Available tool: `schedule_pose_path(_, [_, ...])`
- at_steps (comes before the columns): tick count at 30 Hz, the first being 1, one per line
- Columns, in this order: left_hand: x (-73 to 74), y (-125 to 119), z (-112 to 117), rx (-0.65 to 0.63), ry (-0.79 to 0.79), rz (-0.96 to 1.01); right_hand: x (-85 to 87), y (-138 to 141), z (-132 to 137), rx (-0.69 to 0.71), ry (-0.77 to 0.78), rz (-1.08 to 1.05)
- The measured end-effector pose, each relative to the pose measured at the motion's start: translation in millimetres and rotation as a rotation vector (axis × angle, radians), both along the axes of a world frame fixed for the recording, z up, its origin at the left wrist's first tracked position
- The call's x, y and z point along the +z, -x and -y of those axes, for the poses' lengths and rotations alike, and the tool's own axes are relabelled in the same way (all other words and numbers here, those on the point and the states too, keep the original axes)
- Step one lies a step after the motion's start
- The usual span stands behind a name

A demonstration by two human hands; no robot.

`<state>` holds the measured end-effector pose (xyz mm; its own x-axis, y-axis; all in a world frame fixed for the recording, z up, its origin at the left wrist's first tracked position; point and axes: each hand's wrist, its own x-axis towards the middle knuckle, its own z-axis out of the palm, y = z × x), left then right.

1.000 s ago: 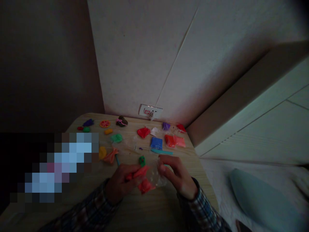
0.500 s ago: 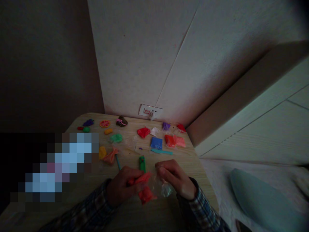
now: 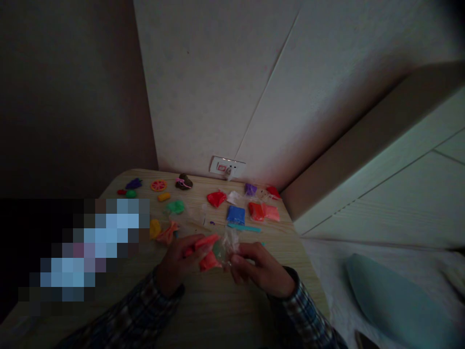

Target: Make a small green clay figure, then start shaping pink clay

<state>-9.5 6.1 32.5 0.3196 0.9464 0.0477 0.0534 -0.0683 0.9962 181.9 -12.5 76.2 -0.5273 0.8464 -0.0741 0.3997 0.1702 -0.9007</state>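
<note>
My left hand is closed around a folded piece of coral-red modelling clay, which bulges out past the thumb and fingers. To its right, my right hand pinches a crumpled clear plastic wrapper. The wrapper reaches close to the clay; whether they are joined I cannot tell. Behind the wrapper, a green clay piece shows only in part. Just beyond the hands lie a light-blue modelling tool and a blue clay packet.
Red clay packets, a purple packet and a green packet lie on the wooden table. Several finished shapes, including a round orange slice, sit at the back left. A wall socket is behind; a cabinet stands right.
Both hands have moved up and away from me, the clay and wrapper with them. The wrapper now stands higher, above the right fingertips, and the green piece is mostly covered.
</note>
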Motion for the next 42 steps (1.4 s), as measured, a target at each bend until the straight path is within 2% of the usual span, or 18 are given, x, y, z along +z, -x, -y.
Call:
schedule_pose_path(1, [-1.3, -1, -2, 0.017, 0.027, 0.021, 0.2, -3, -2, -0.011, -0.003, 0.018])
schedule_pose_path(3, [-4.1, -2, -5, 0.016, 0.134, 0.103, 2.4, -10, -10, -0.132, -0.066, 0.045])
schedule_pose_path(5, [-6.8, -2, -7, -0.039, 0.262, 0.257, 5.2, -16, -24, -0.271, -0.132, 0.049])
schedule_pose_path(7, [-9.1, -2, -9, -0.094, 0.363, 0.424, 5.0, -20, -44, -0.320, -0.193, 0.114])
schedule_pose_path(9, [-10.9, -1, -11, -0.110, 0.423, 0.529, -0.8, -18, -67, -0.331, -0.248, 0.238])
schedule_pose_path(13, [-13.0, 1, -14, -0.095, 0.430, 0.573, -22.8, -7, -100, -0.378, -0.281, 0.289])
schedule_pose_path(16, [-12.2, 2, -14, -0.129, 0.429, 0.530, -30.0, -9, -101, -0.459, -0.345, 0.316])
schedule_pose_path(19, [-9.2, 3, -12, -0.168, 0.463, 0.477, -20.1, -18, -83, -0.524, -0.405, 0.319])
schedule_pose_path(20, [-8.2, 2, -11, -0.169, 0.471, 0.466, -14.5, -19, -75, -0.513, -0.425, 0.298])
schedule_pose_path(24, [-7.6, 0, -8, -0.149, 0.487, 0.478, 1.9, -7, -44, -0.197, -0.598, 0.056])
schedule_pose_path(26, [-8.5, -1, -8, -0.128, 0.453, 0.493, 1.6, 6, -34, -0.060, -0.614, 0.021])
schedule_pose_path(28, [-8.8, -1, -8, -0.105, 0.391, 0.466, -3.1, 18, -29, 0.005, -0.637, 0.043])
schedule_pose_path(31, [-8.1, 1, -10, -0.108, 0.311, 0.393, -11.6, 27, -29, 0.043, -0.667, 0.051])
schedule_pose_path(36, [-13.4, 4, -12, -0.248, 0.246, 0.334, -17.7, 26, -31, 0.089, -0.655, -0.010])
schedule_pose_path(39, [-21.0, 6, -13, -0.264, 0.215, 0.367, -19.0, 26, -30, 0.080, -0.676, -0.048])
schedule_pose_path(42, [-26.9, 7, -13, -0.270, 0.272, 0.429, -19.5, 27, -29, 0.025, -0.690, -0.146])
